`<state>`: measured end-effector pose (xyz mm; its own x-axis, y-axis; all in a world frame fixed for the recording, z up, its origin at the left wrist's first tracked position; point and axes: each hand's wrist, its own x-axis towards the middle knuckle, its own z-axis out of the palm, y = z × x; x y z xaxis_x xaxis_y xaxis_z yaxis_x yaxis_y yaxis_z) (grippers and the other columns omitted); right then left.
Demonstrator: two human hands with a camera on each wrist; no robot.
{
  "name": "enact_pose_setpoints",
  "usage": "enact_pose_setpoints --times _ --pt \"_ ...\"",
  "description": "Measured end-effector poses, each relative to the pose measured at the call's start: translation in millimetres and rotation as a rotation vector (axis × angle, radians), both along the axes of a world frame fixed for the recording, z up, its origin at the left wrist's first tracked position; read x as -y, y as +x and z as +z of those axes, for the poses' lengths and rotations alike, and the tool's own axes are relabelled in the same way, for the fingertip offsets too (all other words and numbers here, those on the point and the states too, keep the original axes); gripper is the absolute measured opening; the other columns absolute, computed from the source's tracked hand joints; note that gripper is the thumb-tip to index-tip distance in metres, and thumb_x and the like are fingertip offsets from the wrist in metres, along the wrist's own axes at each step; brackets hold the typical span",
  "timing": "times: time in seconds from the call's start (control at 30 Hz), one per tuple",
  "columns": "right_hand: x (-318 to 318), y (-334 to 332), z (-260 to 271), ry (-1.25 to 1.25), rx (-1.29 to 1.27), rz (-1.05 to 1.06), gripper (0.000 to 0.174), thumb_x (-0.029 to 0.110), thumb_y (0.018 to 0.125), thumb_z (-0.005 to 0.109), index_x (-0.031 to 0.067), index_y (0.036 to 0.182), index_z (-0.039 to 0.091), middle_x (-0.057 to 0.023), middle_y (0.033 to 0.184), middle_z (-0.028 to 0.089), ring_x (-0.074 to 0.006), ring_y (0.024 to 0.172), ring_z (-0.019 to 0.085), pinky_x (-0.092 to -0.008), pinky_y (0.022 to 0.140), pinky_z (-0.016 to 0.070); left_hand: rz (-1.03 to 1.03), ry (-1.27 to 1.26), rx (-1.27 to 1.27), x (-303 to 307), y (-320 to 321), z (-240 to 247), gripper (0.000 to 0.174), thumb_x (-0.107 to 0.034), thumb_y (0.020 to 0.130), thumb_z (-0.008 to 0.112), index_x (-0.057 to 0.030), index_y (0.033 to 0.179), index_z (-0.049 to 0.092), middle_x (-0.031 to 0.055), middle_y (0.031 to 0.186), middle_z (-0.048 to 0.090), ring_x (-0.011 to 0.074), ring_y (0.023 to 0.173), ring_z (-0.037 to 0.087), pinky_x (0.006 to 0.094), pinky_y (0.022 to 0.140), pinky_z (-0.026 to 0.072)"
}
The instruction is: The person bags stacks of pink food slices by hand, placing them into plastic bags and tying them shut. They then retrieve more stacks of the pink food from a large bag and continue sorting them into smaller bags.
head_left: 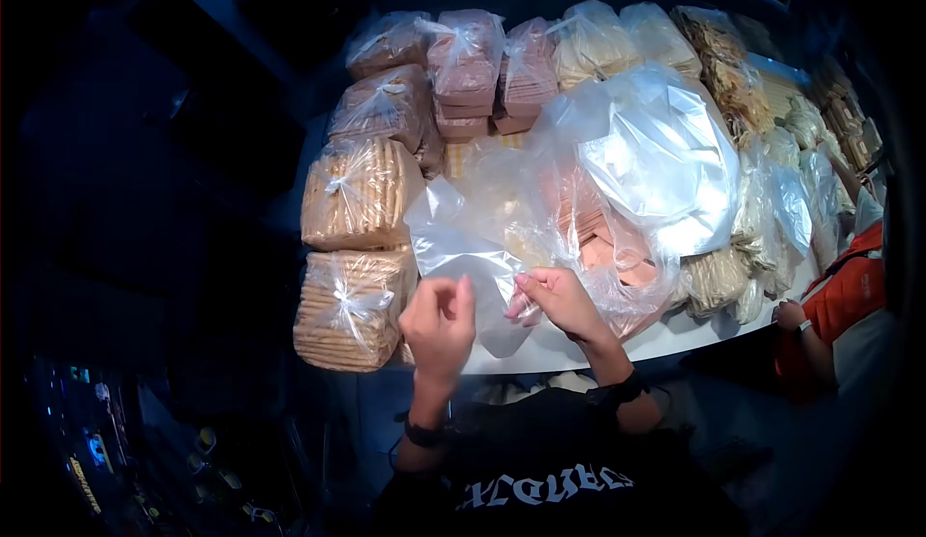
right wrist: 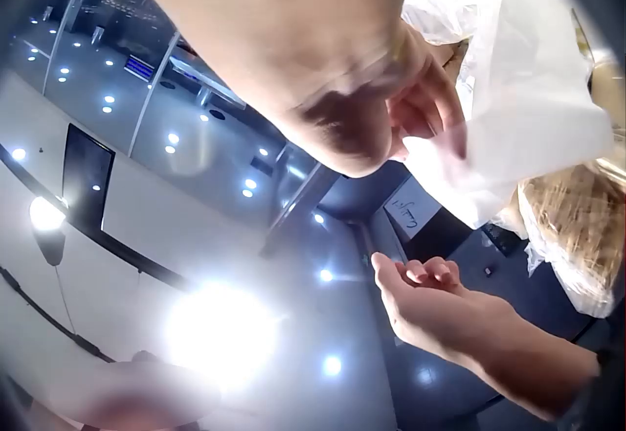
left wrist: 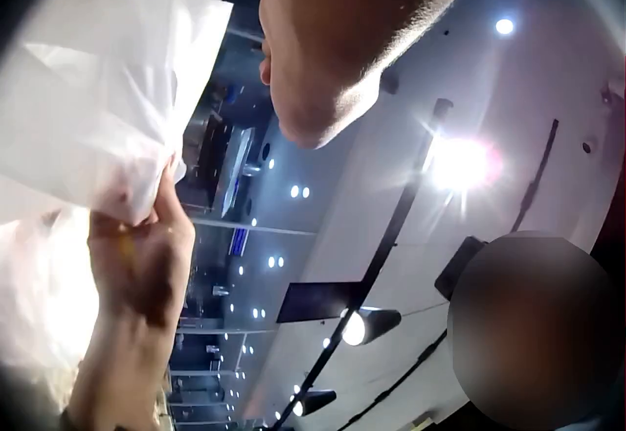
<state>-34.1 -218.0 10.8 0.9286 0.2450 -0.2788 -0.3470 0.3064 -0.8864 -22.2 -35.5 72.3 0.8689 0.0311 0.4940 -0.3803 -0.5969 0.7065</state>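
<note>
Between thumb and fingers, my right hand [head_left: 564, 303] pinches the edge of a thin, translucent plastic bag [head_left: 461, 243]. The bag hangs flat and creased over the front of the table. In the left wrist view the same bag [left wrist: 108, 98] spreads out above the right hand [left wrist: 142, 265]. My left hand [head_left: 439, 325] is raised at the bag's left side, holding nothing. Its fingers are loosely bent with the thumb beside them. The right wrist view shows this left hand [right wrist: 435, 304] apart from the bag.
Knotted bags of stacked tan sticks [head_left: 352, 194] line the left edge. Behind are bags of pinkish slabs [head_left: 468, 59]. A large, shiny plastic bag [head_left: 666, 161] lies right, by a bag of reddish flat pieces [head_left: 617, 252]. Another person's red sleeve [head_left: 849, 281] is at the right.
</note>
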Motion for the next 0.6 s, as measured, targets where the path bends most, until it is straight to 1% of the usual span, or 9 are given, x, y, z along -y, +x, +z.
enact_pose_setpoints --times 0.03,0.07,0.17,0.2,0.27,0.33,0.47,0.57,0.6 --pt "-4.5 -2.6 -0.9 -0.047 0.052 -0.096 0.03 0.026 0.1 0.058 -0.0015 0.089 0.065 -0.0051 0.072 0.066 -0.01 0.065 0.063 -0.0244 0.056 0.0502 -0.141 0.079 -0.065 3.1 -25.1 -3.8 0.016 -0.011 0.084 0.074 -0.0028 0.08 0.061 0.0053 0.063 0.059 0.0162 0.05 0.055 0.0308 0.05 0.0434" --pt "-9.1 -5.3 -1.9 -0.101 0.103 -0.192 0.03 0.025 0.098 0.062 0.0 0.082 0.065 -0.0018 0.066 0.062 -0.0072 0.06 0.059 -0.023 0.051 0.0459 -0.221 0.135 -0.319 1.2 -38.8 -21.3 0.014 -0.013 0.088 0.07 -0.0008 0.089 0.063 0.009 0.076 0.065 0.0167 0.065 0.063 0.0283 0.06 0.0477" --pt "-14.3 -16.0 -4.6 -0.229 0.054 -0.204 0.035 0.024 0.096 0.065 0.0019 0.069 0.062 0.0009 0.057 0.055 -0.0051 0.051 0.051 -0.0226 0.046 0.0386 -0.236 -0.187 -0.434 7.5 -37.9 -67.0 0.018 -0.015 0.094 0.064 0.0017 0.101 0.063 0.0147 0.095 0.065 0.0183 0.085 0.065 0.0258 0.074 0.0484" --pt "-16.2 -16.0 -7.3 -0.388 0.133 -0.167 0.038 0.026 0.096 0.065 0.0017 0.067 0.062 0.0006 0.056 0.054 -0.0059 0.05 0.052 -0.0231 0.046 0.0397 -0.265 -0.321 -0.598 4.4 -34.9 -77.4 0.021 -0.014 0.097 0.06 0.0022 0.11 0.062 0.0147 0.112 0.062 0.0167 0.099 0.061 0.0248 0.085 0.0456" --pt "-19.7 -22.4 -14.1 -0.705 0.286 -0.096 0.044 0.03 0.096 0.064 0.0013 0.063 0.061 -0.0001 0.053 0.05 -0.0075 0.048 0.053 -0.024 0.045 0.0421 -0.369 -0.677 -0.753 3.5 -33.2 -90.3 0.02 -0.013 0.095 0.063 0.0028 0.108 0.063 0.011 0.111 0.063 0.0141 0.098 0.061 0.0249 0.084 0.0458" --pt "-27.7 -26.2 -13.5 -0.404 0.04 -0.108 0.049 0.034 0.097 0.061 0.0006 0.062 0.06 -0.0008 0.053 0.051 -0.0085 0.046 0.052 -0.0243 0.044 0.0416 -0.46 -0.89 -0.807 9.4 -33.5 -87.8 0.017 -0.009 0.093 0.066 0.0018 0.106 0.064 0.0052 0.107 0.065 0.0099 0.098 0.058 0.0249 0.085 0.0457" --pt "-18.2 -26.2 -22.3 -0.169 -0.107 0.003 0.057 0.042 0.1 0.055 -0.0007 0.062 0.061 -0.0036 0.056 0.057 -0.0102 0.052 0.057 -0.0254 0.051 0.0454 -0.193 -0.899 -0.882 2.2 -33.0 -108.2 0.011 -0.007 0.094 0.064 0.0025 0.1 0.063 0.0104 0.103 0.065 0.0153 0.098 0.062 0.0302 0.093 0.0491" --pt "-10.8 -21.5 -36.6 -0.208 -0.001 -0.41 0.057 0.043 0.102 0.05 0.0001 0.067 0.063 -0.0048 0.063 0.062 -0.0119 0.06 0.061 -0.0268 0.059 0.0484 -0.037 -1.504 -0.751 -23.1 -22.4 -123.1 0.011 -0.005 0.097 0.054 0.0045 0.099 0.06 0.0125 0.098 0.066 0.0193 0.089 0.066 0.0331 0.09 0.0543" --pt "7.7 -21.6 -39.9 0.101 -0.08 -0.391 0.049 0.039 0.105 0.044 0.0034 0.078 0.062 -0.0053 0.072 0.063 -0.012 0.067 0.06 -0.0252 0.07 0.0477 0.096 -1.663 -0.857 -39.0 -18.4 -123.4 0.012 -0.002 0.097 0.049 0.0043 0.1 0.059 0.0125 0.096 0.064 0.0194 0.087 0.065 0.0337 0.09 0.0545"
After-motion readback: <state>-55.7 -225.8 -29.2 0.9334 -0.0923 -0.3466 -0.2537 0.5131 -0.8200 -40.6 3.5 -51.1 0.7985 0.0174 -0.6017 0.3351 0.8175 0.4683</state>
